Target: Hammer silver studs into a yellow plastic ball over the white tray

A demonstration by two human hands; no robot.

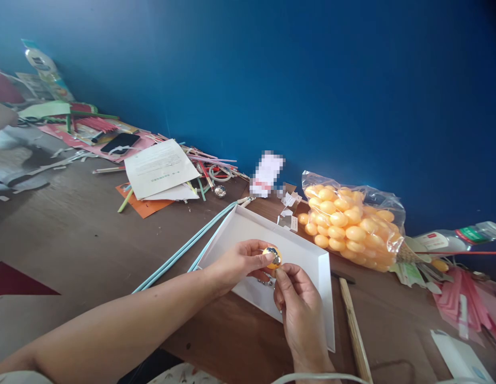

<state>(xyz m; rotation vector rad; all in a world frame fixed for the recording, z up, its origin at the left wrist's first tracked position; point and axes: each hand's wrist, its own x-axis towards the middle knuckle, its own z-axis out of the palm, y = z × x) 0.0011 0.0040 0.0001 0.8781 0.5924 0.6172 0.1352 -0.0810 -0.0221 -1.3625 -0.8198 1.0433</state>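
Orange-and-silver ball (276, 257): up between two hands, over a white box lid (232, 240) on the bench (112, 234).
Left hand (247, 261): fingers and thumb grasp the ball's side.
Right hand (299, 293): thumb and forefinger pinch at its lower edge; from where I stand, I cannot tell on what.
Bag of orange balls (352, 226): clear plastic, beyond the lid, near the blue wall (272, 96).
Pale blue cords (184, 248): along the lid's left side.

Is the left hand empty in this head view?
No, the left hand holds a shiny round piece with a yellow edge above the white tray.
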